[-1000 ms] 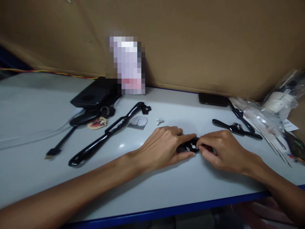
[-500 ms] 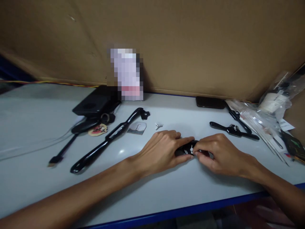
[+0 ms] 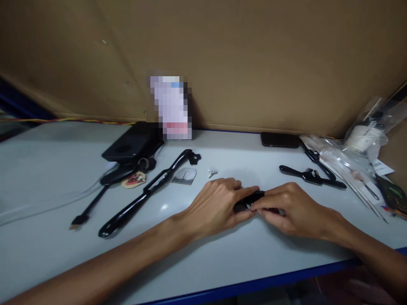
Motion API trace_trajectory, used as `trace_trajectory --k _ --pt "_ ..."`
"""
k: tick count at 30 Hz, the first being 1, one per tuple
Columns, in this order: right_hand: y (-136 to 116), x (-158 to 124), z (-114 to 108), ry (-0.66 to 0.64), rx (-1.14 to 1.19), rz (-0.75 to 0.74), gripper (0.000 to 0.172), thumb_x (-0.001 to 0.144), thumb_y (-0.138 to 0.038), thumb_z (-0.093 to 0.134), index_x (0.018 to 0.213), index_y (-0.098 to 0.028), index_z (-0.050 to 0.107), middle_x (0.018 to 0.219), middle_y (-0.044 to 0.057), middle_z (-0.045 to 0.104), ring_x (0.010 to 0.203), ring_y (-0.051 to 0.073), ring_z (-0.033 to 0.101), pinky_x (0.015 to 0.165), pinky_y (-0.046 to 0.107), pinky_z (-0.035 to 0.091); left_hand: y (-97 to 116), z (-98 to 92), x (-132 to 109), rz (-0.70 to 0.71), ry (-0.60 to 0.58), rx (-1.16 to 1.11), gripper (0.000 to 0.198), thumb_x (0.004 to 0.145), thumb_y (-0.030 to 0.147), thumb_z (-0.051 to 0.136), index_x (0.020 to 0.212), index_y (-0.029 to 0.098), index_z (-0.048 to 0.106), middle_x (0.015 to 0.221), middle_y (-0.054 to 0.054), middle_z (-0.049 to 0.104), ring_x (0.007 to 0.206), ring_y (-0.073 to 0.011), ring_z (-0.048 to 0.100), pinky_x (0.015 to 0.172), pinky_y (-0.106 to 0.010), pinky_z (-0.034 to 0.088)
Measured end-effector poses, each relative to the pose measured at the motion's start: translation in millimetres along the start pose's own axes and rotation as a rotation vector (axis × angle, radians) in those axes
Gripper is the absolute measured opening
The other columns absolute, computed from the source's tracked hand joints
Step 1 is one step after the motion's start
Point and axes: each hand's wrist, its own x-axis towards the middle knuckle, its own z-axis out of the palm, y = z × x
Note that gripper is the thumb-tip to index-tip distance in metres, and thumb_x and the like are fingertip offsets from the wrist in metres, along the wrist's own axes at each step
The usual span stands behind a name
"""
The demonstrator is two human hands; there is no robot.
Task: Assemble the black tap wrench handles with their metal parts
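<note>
A black spokeshave (image 3: pixel 256 196) lies on the table under both hands, its middle mostly covered. My left hand (image 3: pixel 218 201) is closed round its left part, thumb and forefinger on either side. The fingertips of my right hand (image 3: pixel 291 207) are pinched together at the centre, over the spot where a silver screw showed a moment ago. Left of the hands are loose silver screws (image 3: pixel 212 173), a flat metal blade (image 3: pixel 184 176) and a bare spokeshave body (image 3: pixel 129 214) with a small black cap piece (image 3: pixel 195 158) at its far end.
To the right lie two more spokeshaves, the nearer (image 3: pixel 310 174) with its fittings on, beside a phone (image 3: pixel 280 140) and plastic bags (image 3: pixel 365 135). A black box (image 3: pixel 127 142) and a cable (image 3: pixel 90 207) are on the left. Cardboard (image 3: pixel 241 63) walls the back.
My right fingertips have shifted slightly left and now cover the silver screw. My left hand keeps its hold on the spokeshave. The whole view has tilted up a little.
</note>
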Motion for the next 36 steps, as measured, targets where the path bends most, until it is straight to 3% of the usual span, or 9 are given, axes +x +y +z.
trace_trajectory --k 5,11,17,21,29,32,36 --pt "4.4 1.2 2.9 0.057 -0.130 0.022 0.022 0.094 -0.012 0.053 0.098 -0.017 0.074 0.082 0.004 0.076 0.063 0.014 0.060 0.062 0.028 0.036 1.1 -2.1 1.4 -0.007 -0.021 0.012 0.046 0.094 0.052 0.063 0.132 0.026 0.069 0.080 -0.003 0.069 0.070 -0.0204 0.066 0.057 -0.031 0.041" --pt "0.3 1.1 -0.6 0.014 -0.100 0.069 0.019 0.088 -0.011 0.057 0.079 -0.017 0.072 0.068 0.000 0.069 0.055 0.011 0.051 0.059 0.026 0.032 1.7 -4.4 1.6 -0.020 -0.040 0.010 0.049 0.095 0.053 0.063 0.135 0.026 0.067 0.079 -0.004 0.069 0.070 -0.0203 0.065 0.057 -0.030 0.039" --pt "10.1 -0.7 -4.1 0.025 -0.050 -0.081 0.029 0.093 -0.011 0.055 0.113 -0.022 0.073 0.098 0.003 0.079 0.074 0.013 0.067 0.068 0.026 0.041 1.6 -3.7 2.0 -0.026 -0.047 -0.014 0.047 0.094 0.054 0.064 0.132 0.026 0.069 0.081 -0.004 0.070 0.072 -0.0208 0.066 0.059 -0.030 0.039" --pt "19.0 -0.6 -0.2 -0.010 -0.134 -0.079 0.018 0.098 -0.019 0.058 0.107 -0.020 0.074 0.095 0.005 0.078 0.073 0.014 0.068 0.067 0.026 0.041 2.5 -4.1 2.2 -0.042 -0.037 -0.007 0.045 0.096 0.055 0.060 0.131 0.028 0.069 0.080 -0.004 0.069 0.069 -0.0198 0.064 0.058 -0.030 0.036" --pt "17.4 2.7 1.2 -0.004 -0.153 -0.042 0.014 0.102 -0.027 0.059 0.103 -0.018 0.069 0.086 0.003 0.075 0.064 0.013 0.061 0.062 0.027 0.036 1.4 -3.4 1.1 -0.036 -0.045 -0.010 0.046 0.098 0.060 0.053 0.115 0.024 0.075 0.074 -0.003 0.064 0.065 -0.0181 0.059 0.055 -0.029 0.032" --pt "17.1 5.6 -4.6 -0.016 -0.132 -0.015 0.016 0.101 -0.030 0.061 0.099 -0.017 0.071 0.084 0.002 0.074 0.067 0.014 0.061 0.062 0.026 0.036 -0.2 -2.8 0.9 -0.023 -0.041 0.008 0.045 0.098 0.059 0.054 0.115 0.023 0.075 0.073 -0.003 0.064 0.063 -0.0181 0.059 0.055 -0.029 0.033" --pt "18.3 6.6 -7.2 -0.016 -0.097 -0.035 0.015 0.100 -0.027 0.063 0.109 -0.019 0.073 0.094 0.004 0.075 0.075 0.014 0.065 0.067 0.026 0.040 -1.2 -2.6 1.5 0.000 -0.049 0.019 0.042 0.098 0.056 0.056 0.112 0.022 0.075 0.077 -0.004 0.067 0.064 -0.0180 0.061 0.055 -0.029 0.036"
